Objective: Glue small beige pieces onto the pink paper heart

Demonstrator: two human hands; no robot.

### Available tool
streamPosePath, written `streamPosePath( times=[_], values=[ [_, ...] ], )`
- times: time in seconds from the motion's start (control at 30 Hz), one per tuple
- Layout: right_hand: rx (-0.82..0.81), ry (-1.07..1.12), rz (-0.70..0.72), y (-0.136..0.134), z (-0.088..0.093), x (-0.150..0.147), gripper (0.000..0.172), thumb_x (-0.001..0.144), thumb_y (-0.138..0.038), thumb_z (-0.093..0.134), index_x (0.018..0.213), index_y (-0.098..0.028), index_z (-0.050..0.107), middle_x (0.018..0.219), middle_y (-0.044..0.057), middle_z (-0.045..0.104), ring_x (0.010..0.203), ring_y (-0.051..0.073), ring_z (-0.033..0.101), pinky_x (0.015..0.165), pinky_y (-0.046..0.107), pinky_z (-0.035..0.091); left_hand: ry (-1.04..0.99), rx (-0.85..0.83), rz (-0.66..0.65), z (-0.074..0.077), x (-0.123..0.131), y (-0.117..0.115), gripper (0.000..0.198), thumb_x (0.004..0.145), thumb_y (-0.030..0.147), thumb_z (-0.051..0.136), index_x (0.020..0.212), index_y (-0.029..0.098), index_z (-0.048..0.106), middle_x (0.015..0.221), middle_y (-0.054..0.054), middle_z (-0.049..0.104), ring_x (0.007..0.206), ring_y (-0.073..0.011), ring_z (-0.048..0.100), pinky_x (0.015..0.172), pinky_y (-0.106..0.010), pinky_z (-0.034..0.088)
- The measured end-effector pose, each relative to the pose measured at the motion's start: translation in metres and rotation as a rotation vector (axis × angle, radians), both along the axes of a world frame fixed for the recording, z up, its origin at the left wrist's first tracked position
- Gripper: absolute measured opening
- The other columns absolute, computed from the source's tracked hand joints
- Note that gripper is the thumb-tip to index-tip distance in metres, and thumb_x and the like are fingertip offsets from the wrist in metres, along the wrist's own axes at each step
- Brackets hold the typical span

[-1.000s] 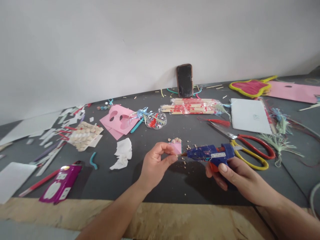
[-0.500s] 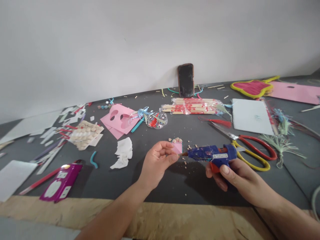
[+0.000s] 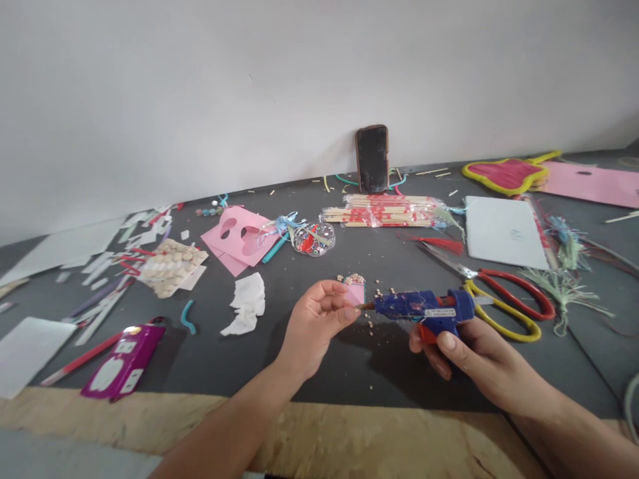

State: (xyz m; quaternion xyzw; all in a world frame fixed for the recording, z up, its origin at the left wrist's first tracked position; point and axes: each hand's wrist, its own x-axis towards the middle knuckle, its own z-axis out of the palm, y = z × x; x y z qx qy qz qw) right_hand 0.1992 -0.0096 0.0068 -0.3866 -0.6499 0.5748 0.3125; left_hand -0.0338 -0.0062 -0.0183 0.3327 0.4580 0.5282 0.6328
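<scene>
My left hand (image 3: 314, 320) pinches a small pink paper piece (image 3: 355, 293) edged with tiny beads, held just above the dark table mat (image 3: 319, 359). My right hand (image 3: 469, 356) grips a blue glue gun (image 3: 424, 307) by its handle, a finger on the orange trigger. The gun's nozzle points left and touches the pink piece. Several loose beads (image 3: 372, 322) lie on the mat under the nozzle.
Red and yellow scissors (image 3: 499, 296) lie right of the gun. A pack of wooden sticks (image 3: 387, 210), a phone (image 3: 372, 158) leaning on the wall, pink cut paper (image 3: 237, 239), crumpled white tissue (image 3: 247, 303), a purple packet (image 3: 122, 359) and a white sheet (image 3: 504, 231) surround the hands.
Both hands and the glue gun stay almost in place; the view has shifted slightly. The nozzle remains against the pink piece.
</scene>
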Motion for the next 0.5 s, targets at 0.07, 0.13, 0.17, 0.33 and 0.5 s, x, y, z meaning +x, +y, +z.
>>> streamPosePath(
  times=[0.07, 0.13, 0.17, 0.33, 0.5],
  values=[
    [0.03, -0.016, 0.007, 0.0, -0.002, 0.001, 0.033, 0.093, -0.046, 0.046, 0.089, -0.017, 0.062, 0.073, 0.003, 0.059, 0.052, 0.01, 0.048, 0.05, 0.023, 0.042, -0.03, -0.012, 0.002, 0.001, 0.0, 0.0, 0.031, 0.065, 0.018, 0.08, 0.089, 0.019, 0.06, 0.067, 0.005, 0.064, 0.064, -0.0055, 0.06, 0.066, -0.017, 0.047],
    [0.058, -0.04, 0.011, -0.001, -0.004, 0.003, 0.033, 0.093, -0.046, 0.045, 0.091, -0.018, 0.062, 0.071, 0.002, 0.058, 0.053, 0.01, 0.049, 0.05, 0.022, 0.042, -0.063, -0.02, 0.007, 0.003, 0.001, 0.0, 0.032, 0.065, 0.017, 0.08, 0.089, 0.018, 0.06, 0.067, 0.005, 0.064, 0.064, -0.0055, 0.06, 0.067, -0.017, 0.047],
    [0.07, -0.054, 0.011, -0.001, -0.006, 0.003, 0.032, 0.093, -0.045, 0.045, 0.092, -0.018, 0.062, 0.069, 0.002, 0.058, 0.053, 0.01, 0.049, 0.05, 0.022, 0.042, -0.075, -0.023, 0.011, 0.004, 0.002, -0.001, 0.032, 0.064, 0.017, 0.08, 0.089, 0.018, 0.059, 0.066, 0.005, 0.064, 0.064, -0.0054, 0.059, 0.067, -0.017, 0.047],
    [0.117, -0.082, -0.007, -0.003, -0.01, 0.006, 0.032, 0.092, -0.047, 0.046, 0.093, -0.019, 0.063, 0.074, 0.004, 0.062, 0.054, 0.011, 0.051, 0.05, 0.021, 0.044, -0.104, -0.036, 0.032, 0.008, 0.003, -0.001, 0.032, 0.064, 0.017, 0.081, 0.087, 0.017, 0.058, 0.066, 0.004, 0.064, 0.064, -0.0062, 0.06, 0.065, -0.017, 0.046],
    [0.154, -0.137, -0.036, -0.004, -0.014, 0.008, 0.03, 0.092, -0.047, 0.046, 0.095, -0.021, 0.061, 0.08, 0.005, 0.065, 0.054, 0.012, 0.052, 0.049, 0.023, 0.045, -0.126, -0.055, 0.064, 0.009, 0.003, -0.001, 0.034, 0.063, 0.016, 0.081, 0.086, 0.017, 0.057, 0.065, 0.004, 0.066, 0.065, -0.0075, 0.063, 0.067, -0.018, 0.047]
  ],
)
